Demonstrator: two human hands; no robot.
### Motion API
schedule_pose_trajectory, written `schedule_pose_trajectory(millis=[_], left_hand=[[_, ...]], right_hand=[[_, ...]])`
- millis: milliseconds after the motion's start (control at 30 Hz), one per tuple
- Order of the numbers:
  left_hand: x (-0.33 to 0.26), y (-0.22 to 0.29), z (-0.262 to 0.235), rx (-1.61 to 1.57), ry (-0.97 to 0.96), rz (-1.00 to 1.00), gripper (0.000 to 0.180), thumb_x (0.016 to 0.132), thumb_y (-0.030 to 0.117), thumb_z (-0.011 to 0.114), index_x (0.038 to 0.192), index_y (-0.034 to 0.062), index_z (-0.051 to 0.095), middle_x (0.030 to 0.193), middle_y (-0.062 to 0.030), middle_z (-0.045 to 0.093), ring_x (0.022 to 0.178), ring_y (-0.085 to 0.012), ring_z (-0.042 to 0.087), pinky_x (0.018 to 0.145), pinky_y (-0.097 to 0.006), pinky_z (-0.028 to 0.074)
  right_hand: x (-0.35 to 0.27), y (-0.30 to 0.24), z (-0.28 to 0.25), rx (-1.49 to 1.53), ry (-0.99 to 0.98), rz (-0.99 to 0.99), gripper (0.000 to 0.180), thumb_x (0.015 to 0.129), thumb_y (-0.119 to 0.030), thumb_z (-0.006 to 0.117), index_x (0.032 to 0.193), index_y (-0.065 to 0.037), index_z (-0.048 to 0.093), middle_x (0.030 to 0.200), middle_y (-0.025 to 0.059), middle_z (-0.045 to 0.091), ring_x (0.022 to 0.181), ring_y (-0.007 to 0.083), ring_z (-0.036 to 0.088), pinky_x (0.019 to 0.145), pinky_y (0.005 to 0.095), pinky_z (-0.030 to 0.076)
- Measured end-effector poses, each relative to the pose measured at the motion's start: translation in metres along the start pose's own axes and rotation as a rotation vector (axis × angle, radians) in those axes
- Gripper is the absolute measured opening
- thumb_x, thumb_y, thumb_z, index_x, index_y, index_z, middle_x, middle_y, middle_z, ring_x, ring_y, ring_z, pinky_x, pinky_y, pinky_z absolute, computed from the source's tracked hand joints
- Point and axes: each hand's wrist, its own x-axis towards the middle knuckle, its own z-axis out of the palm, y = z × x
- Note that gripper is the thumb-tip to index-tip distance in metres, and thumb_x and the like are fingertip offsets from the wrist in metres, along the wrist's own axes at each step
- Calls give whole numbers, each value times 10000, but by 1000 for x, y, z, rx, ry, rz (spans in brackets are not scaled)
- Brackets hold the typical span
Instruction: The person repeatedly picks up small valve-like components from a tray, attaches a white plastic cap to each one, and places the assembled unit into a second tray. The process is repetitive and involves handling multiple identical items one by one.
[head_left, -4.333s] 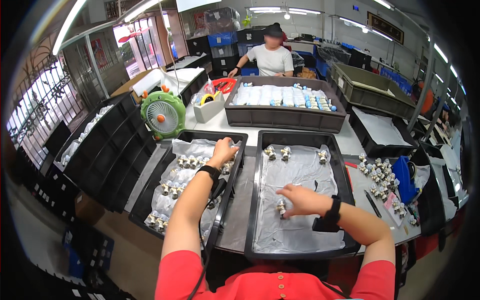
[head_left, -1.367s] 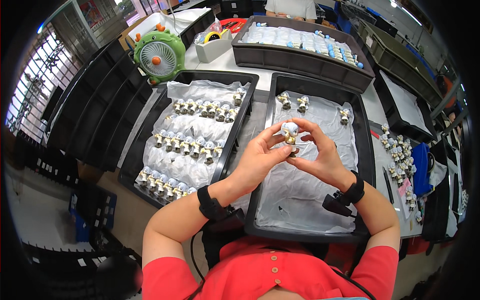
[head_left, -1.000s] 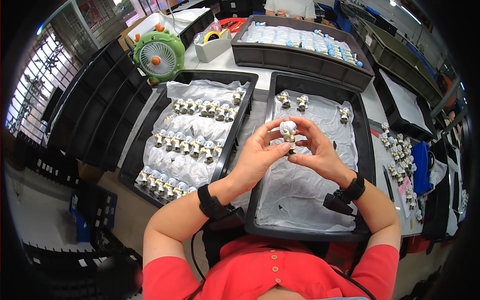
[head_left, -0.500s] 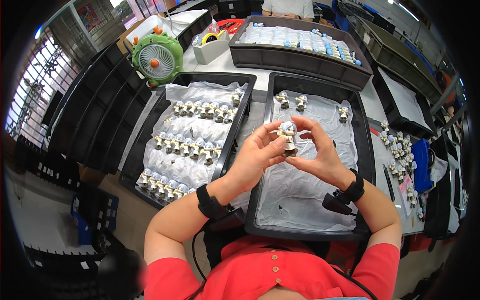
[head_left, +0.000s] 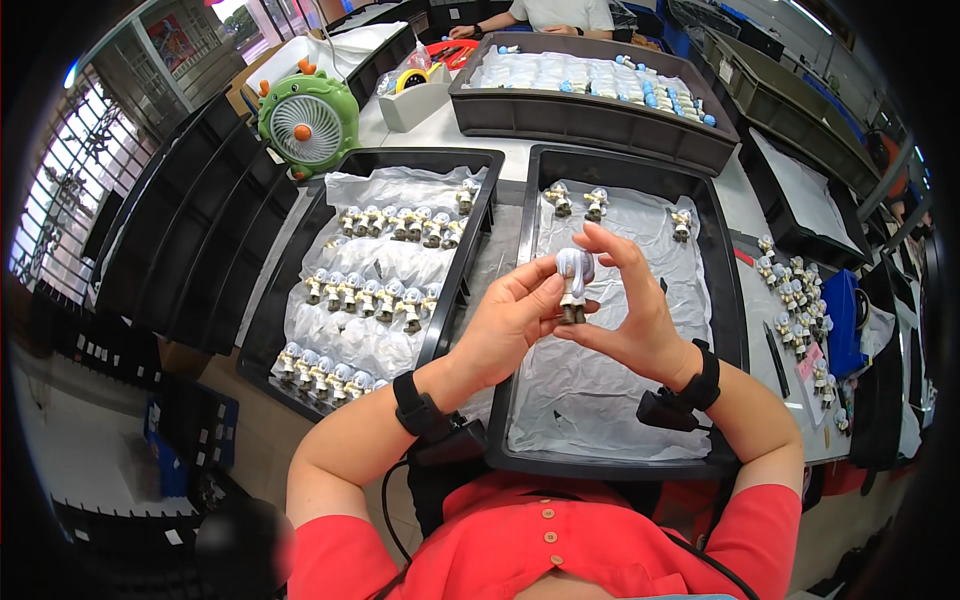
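Pale hard figurine [head_left: 574, 284] | small, light, likely fragile | left hand [head_left: 510, 320] and right hand [head_left: 628, 315] pinch it, grip narrow at body | above right tray [head_left: 722, 260].

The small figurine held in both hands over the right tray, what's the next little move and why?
Probably set the figurine down in the right tray beside the three figurines at its far end. Both the left hand and right hand pinch it above the tray's bare liner.

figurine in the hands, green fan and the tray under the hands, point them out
figurine [head_left: 574, 283], head view, on its pale head and body between both hands
green fan [head_left: 308, 125], head view, on its round grille
tray [head_left: 728, 300], head view, on its right black rim
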Motion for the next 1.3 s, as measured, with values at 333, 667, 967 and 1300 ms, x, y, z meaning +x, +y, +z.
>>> schedule_pose_trajectory(millis=[333, 667, 967, 1300], left_hand=[[4, -1, -5, -156, -101, -41, 449, 961, 318, 339, 1308, 33, 334, 1224, -112, 472, 1045, -250, 539, 838, -363, 480], [3, 0, -6, -162, -88, -51, 449, 966, 311, 312, 1335, 56, 293, 1280, -122, 430, 1058, -238, 534, 828, -354, 476], [3, 1, -4, -182, -37, -71, 439, 970, 344, 282, 1284, 44, 343, 1252, -116, 457, 1063, -233, 541, 819, -342, 481], [4, -1, -6, -235, -62, -101, 446, 974, 339, 242, 1284, 33, 340, 1254, -132, 457, 1074, -260, 535, 857, -367, 473]], right_hand=[[-3, 3, 0, 80, -75, 116, 923, 573, -140, 818, 1342, -72, 311, 1169, 99, 495, 1020, 236, 485, 854, 325, 425], [-6, 13, 4, 180, -99, 196, 872, 607, -162, 811, 1331, -80, 331, 1215, 107, 473, 1060, 225, 494, 905, 329, 418], [-7, 15, 3, 219, -156, 300, 787, 623, -130, 785, 1300, -89, 385, 1234, 88, 476, 1017, 197, 519, 875, 321, 439], [-4, 9, 1, 204, -153, 294, 724, 622, -179, 799, 1246, -90, 442, 1121, 83, 499, 958, 188, 522, 831, 309, 454]])
